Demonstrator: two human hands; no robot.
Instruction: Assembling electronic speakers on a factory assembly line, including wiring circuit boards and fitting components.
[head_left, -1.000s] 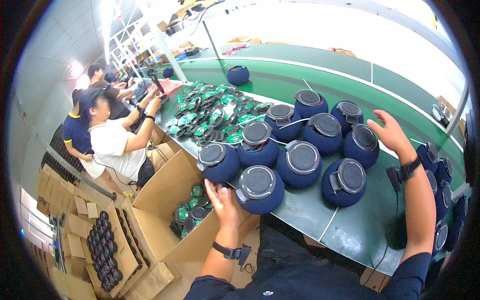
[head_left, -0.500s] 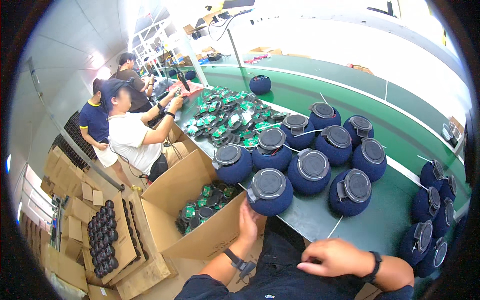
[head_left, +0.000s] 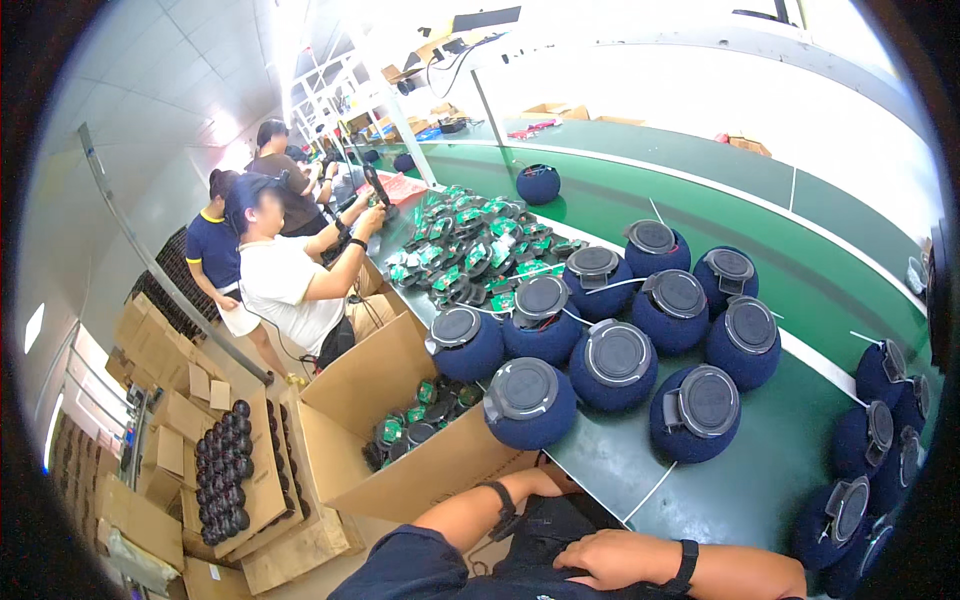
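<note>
My left hand point(head_left: 548, 482) is low at the table's near edge, just below the closest navy fabric-covered ball point(head_left: 545, 425). Its fingers are mostly hidden there, so I cannot see whether they hold anything. Over my lap rests my right hand point(head_left: 610, 558), fingers loosely curled, with nothing visible in it. Several similar navy balls, such as this one point(head_left: 613, 385), stand grouped on the dark green table point(head_left: 610, 470). Each has a dark round cap on top, and some show white strips sticking out. Neither hand visibly grips a ball.
Loose black discs with green circuit boards point(head_left: 470, 245) are heaped beyond the balls. An open carton point(head_left: 400, 480) holding more stands left of the table. More navy balls point(head_left: 850, 510) line the right. A person in white point(head_left: 285, 275) works at the far left.
My left hand has left the side of the nearest ball and dropped to the table edge. My right hand has moved lower and left over my lap. The whole view has shifted slightly.
</note>
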